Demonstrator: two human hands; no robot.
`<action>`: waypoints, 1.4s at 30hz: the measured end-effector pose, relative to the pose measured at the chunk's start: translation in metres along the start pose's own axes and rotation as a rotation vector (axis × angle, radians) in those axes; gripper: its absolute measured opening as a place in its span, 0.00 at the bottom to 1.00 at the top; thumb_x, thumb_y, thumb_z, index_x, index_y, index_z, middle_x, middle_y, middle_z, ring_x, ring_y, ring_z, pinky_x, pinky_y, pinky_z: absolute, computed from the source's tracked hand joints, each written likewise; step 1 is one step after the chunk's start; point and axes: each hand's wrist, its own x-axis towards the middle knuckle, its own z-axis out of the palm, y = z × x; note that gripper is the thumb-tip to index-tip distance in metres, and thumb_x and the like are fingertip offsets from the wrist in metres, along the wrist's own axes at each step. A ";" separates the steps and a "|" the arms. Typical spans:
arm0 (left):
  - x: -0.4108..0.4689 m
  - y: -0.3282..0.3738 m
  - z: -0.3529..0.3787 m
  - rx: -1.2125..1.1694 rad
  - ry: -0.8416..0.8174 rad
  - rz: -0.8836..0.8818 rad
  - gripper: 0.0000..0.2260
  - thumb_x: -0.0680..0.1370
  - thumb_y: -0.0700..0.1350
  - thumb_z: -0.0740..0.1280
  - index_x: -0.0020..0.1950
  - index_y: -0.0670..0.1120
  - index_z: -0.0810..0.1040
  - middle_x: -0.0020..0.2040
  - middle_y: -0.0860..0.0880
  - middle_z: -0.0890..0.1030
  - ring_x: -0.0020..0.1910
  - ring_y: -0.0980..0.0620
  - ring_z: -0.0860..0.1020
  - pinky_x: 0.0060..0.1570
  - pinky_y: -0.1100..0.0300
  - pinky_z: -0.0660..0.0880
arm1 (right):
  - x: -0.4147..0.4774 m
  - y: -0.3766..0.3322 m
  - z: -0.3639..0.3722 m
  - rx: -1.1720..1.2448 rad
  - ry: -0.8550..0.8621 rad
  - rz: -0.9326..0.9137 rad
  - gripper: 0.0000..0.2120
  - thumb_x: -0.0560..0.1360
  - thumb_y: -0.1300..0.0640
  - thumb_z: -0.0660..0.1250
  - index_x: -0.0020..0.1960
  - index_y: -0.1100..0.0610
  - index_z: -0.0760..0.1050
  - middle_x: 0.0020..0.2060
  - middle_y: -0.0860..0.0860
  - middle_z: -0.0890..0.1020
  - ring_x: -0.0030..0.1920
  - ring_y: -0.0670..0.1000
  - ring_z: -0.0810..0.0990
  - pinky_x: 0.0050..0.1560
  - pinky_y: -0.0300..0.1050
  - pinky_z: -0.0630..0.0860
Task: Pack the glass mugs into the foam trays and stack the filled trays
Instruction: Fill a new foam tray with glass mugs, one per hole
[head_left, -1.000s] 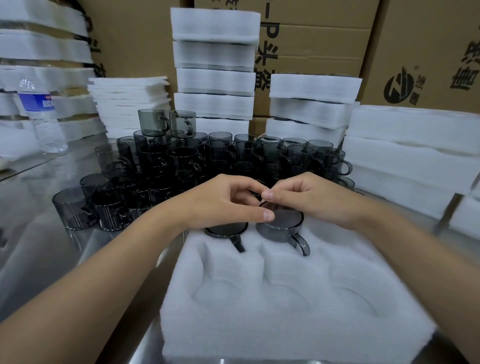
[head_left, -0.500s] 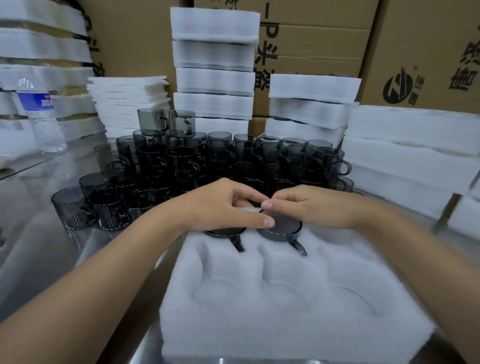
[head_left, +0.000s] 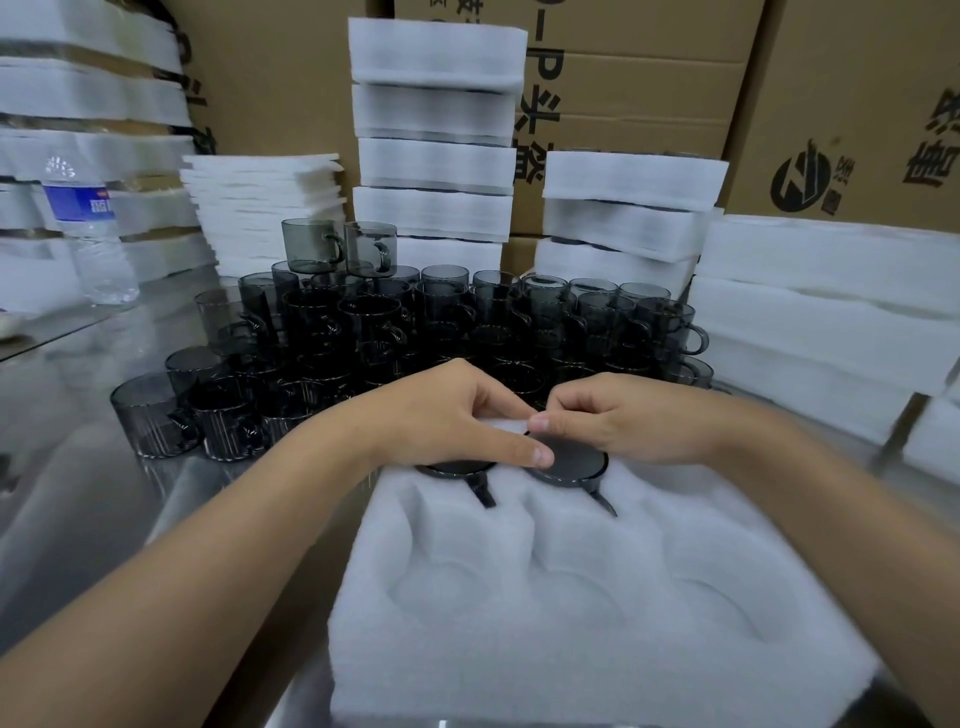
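The mug (head_left: 571, 460) beneath our right hand (head_left: 623, 415) has sunk within the last second. It stood proud of the foam tray (head_left: 571, 649); now its upturned base sits nearly level with the foam. A second mug (head_left: 452, 467) is seated likewise under our left hand (head_left: 447, 415), which lies loosely over it with the thumb straight, touching the first mug. The right fingers curl at that mug's far edge, but we cannot tell whether they pinch or only press. We judge two pockets filled. The pockets nearer us are empty, and the loose mugs (head_left: 363, 332) wait on the bench (head_left: 78, 493) beyond our hands.
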 end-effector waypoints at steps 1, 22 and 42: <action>0.000 0.000 0.000 -0.001 -0.001 -0.002 0.15 0.68 0.59 0.73 0.54 0.59 0.83 0.48 0.56 0.85 0.50 0.57 0.82 0.60 0.51 0.76 | 0.000 0.000 0.000 -0.003 0.001 -0.003 0.18 0.74 0.38 0.61 0.35 0.51 0.72 0.26 0.40 0.68 0.30 0.43 0.65 0.34 0.39 0.64; 0.000 0.001 0.000 -0.012 0.004 0.003 0.13 0.70 0.56 0.73 0.54 0.58 0.83 0.48 0.55 0.85 0.51 0.55 0.82 0.60 0.49 0.75 | 0.001 0.001 0.000 -0.003 0.006 -0.038 0.18 0.75 0.40 0.62 0.37 0.54 0.72 0.27 0.40 0.68 0.31 0.42 0.65 0.32 0.37 0.63; 0.006 0.004 -0.015 0.349 0.437 0.137 0.11 0.73 0.55 0.70 0.53 0.56 0.83 0.48 0.60 0.83 0.48 0.65 0.79 0.51 0.60 0.77 | -0.001 0.004 0.002 0.022 0.031 -0.007 0.26 0.63 0.25 0.57 0.33 0.49 0.68 0.25 0.40 0.68 0.28 0.42 0.65 0.33 0.42 0.63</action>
